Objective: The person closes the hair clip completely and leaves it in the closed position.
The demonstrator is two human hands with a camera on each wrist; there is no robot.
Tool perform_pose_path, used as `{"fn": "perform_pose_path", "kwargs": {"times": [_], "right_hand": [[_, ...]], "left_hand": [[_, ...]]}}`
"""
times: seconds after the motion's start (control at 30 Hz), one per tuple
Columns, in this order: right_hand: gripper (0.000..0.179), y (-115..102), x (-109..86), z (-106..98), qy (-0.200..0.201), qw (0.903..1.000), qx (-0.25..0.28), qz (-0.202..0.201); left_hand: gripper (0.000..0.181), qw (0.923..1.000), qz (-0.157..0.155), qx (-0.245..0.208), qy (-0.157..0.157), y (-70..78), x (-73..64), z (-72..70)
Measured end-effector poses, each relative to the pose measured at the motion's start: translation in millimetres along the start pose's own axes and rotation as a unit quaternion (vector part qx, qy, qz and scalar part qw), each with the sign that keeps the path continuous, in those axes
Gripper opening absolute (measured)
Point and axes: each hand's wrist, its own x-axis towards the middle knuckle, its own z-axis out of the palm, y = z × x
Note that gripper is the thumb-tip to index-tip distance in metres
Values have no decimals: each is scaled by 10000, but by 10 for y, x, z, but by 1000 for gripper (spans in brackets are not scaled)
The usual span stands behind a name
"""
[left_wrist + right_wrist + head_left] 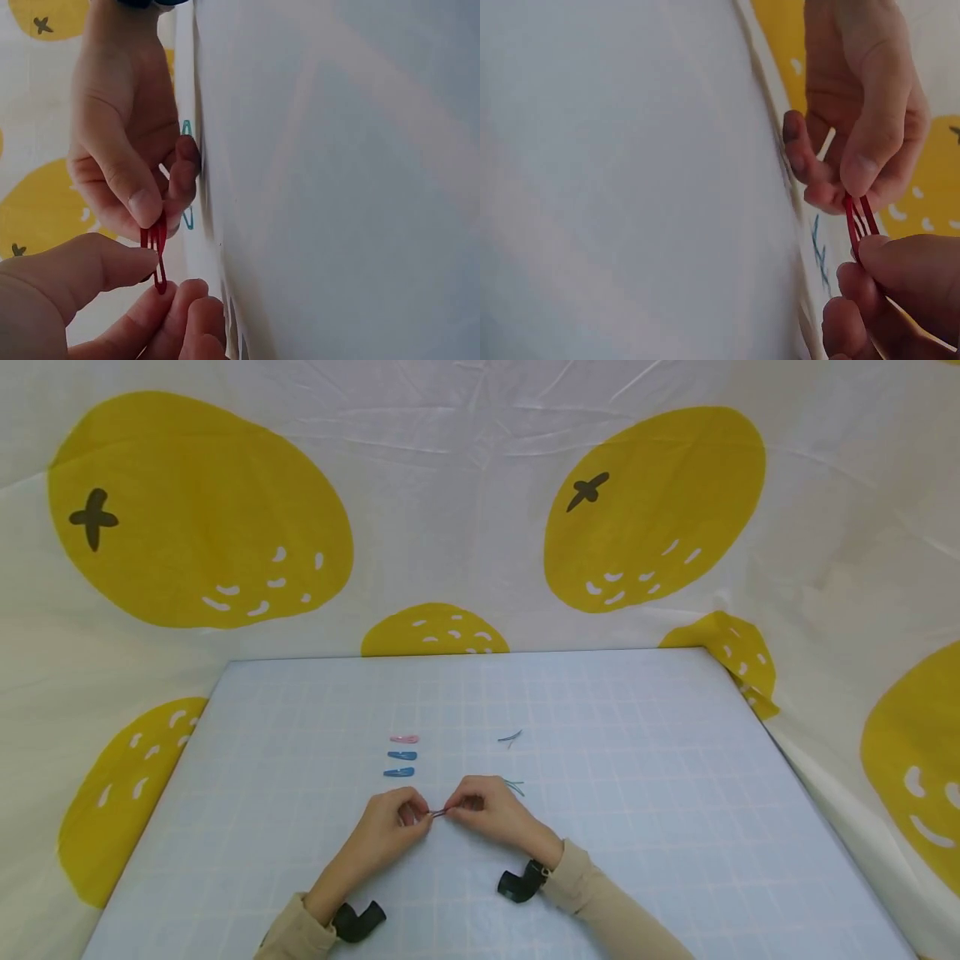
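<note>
A red snap hair clip (160, 238) is held over the table (637, 793), one end pinched by thumb and fingertips of the left hand (386, 827), the other by the right hand (498, 810). It should be light, springy and rather slippery, best gripped at its ends; how far it is bent cannot be told. Beyond, a pink snap clip (404, 739) is laid.

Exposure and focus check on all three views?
Head: bright, fairly even light on the tabletop, but the pinched hair clip is too small for detail; left wrist: dimmer, clip plainly red, tabletop lines soft; right wrist: similarly dim, tabletop lines blurred and faint.
</note>
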Motion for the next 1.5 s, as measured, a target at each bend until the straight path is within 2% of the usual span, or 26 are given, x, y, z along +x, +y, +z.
{"fn": "perform_pose_path", "kwargs": {"times": [0.33,0.5,0.67,0.83,1.0,1.17,1.27,1.4,1.5], "right_hand": [[8,-98,-16,-78,232,9991,364,54],[7,-174,9,-204,311,9983,375,316],[7,-206,33,-294,462,9977,326,370],[7,-388,47,-404,574,9967,493,293],[8,-540,41,-512,639,9932,874,439],[10,-462,19,-521,633,9858,1335,799],[12,-290,-21,-466,649,9800,1568,1038],[11,-43,-84,-364,779,9752,1700,1183],[10,47,-115,-307,914,9747,1692,1139]], "left_hand": [[12,9956,-359,-813,294,65,24,8],[17,9906,-394,-1259,373,148,84,3],[21,9837,-244,-1754,295,178,146,9],[18,9718,189,-2339,243,157,214,40],[17,9611,558,-2695,250,156,285,99],[16,9534,525,-2953,335,129,340,189],[17,9512,415,-3044,288,92,356,255],[15,9515,272,-3061,146,11,373,329],[14,9532,231,-3013,68,-42,378,365]]}}
